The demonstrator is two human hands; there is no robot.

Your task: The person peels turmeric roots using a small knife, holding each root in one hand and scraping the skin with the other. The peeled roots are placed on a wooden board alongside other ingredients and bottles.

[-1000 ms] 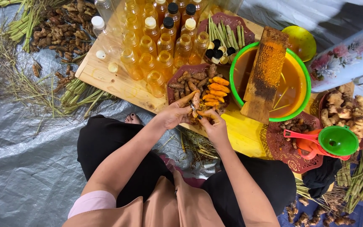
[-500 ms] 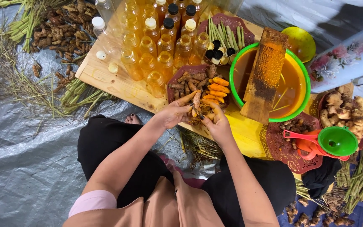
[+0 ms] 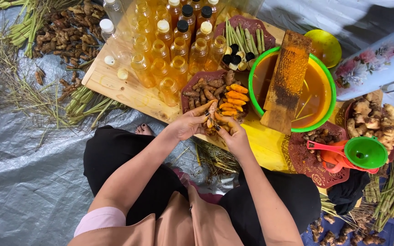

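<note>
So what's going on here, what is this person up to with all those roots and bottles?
A person sitting at a low wooden board holds a small root between both hands, the left hand and right hand meeting just below a dark red plate of brown and peeled orange roots. Beside it sits a green-rimmed bowl of orange liquid with a stained wooden grater leaning in it. Bottles of yellow liquid stand behind.

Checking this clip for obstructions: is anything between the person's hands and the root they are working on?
Nothing visible. Both the left hand and the right hand already touch the root, held over the near edge of the dark red plate of roots.
</note>
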